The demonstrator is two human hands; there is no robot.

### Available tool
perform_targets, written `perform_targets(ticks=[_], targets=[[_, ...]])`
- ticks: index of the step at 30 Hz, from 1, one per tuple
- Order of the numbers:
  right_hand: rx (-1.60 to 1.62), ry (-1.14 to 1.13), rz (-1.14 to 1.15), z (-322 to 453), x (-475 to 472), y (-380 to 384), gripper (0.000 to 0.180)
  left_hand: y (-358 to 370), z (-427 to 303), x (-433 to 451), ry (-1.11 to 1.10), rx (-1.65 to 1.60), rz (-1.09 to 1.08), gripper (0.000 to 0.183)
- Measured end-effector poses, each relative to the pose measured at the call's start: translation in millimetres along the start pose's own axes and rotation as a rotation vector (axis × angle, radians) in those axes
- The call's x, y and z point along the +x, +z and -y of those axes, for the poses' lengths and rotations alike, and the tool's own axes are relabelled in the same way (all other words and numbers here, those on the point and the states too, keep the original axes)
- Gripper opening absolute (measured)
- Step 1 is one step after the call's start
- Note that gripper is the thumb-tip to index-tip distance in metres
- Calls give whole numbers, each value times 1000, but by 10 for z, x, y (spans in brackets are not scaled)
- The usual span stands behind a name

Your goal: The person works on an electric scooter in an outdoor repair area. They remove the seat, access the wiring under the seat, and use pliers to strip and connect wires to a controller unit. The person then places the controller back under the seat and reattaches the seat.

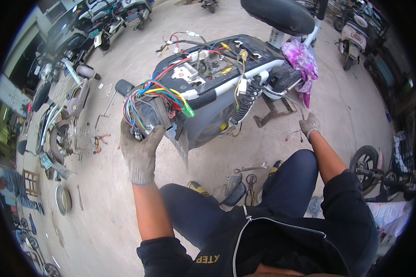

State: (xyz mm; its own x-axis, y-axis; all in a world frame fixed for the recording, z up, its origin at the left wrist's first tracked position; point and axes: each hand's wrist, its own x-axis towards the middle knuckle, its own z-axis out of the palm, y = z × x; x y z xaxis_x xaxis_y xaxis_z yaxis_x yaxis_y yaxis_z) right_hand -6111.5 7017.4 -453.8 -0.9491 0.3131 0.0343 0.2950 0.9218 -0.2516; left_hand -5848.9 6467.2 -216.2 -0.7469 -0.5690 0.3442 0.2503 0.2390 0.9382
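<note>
My left hand (142,149), in a grey knitted glove, grips a dark finned box (156,112), apparently a motor controller, at the tail end of a stripped electric scooter (222,93). Coloured wires (159,88) loop from the box, some running to a green connector (188,110). More loose wiring and connectors (199,55) lie across the open top of the scooter's frame. My right hand (309,125), gloved too, is over the floor to the right of the scooter, apart from it. Its thumb stands away from the fingers, and nothing shows in its grasp. A short cable (293,134) lies close by.
A coil-spring shock absorber (248,100) and a metal stand (275,112) are on the scooter's near side. A spanner (251,168) and pliers (251,188) lie between my feet. At left are orange-handled pliers (97,142), a metal basin (63,199) and another stripped scooter (60,128).
</note>
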Motion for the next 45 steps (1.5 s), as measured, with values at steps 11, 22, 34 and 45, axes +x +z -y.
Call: perform_targets(ticks=[11, 22, 34, 45], targets=[[637, -750, -444, 1893, -1006, -1731, 43, 131, -75, 35, 133, 195, -52, 83], [476, -1315, -313, 2884, -1391, -2178, 34, 80, -427, 136, 114, 209, -75, 61], [968, -882, 44, 2895, -1375, -2044, 32, 258, -271, 343, -65, -385, -114, 48], [952, -1067, -191, 2954, -1320, -1792, 35, 843, -378, -345, 149, 213, -166, 49]])
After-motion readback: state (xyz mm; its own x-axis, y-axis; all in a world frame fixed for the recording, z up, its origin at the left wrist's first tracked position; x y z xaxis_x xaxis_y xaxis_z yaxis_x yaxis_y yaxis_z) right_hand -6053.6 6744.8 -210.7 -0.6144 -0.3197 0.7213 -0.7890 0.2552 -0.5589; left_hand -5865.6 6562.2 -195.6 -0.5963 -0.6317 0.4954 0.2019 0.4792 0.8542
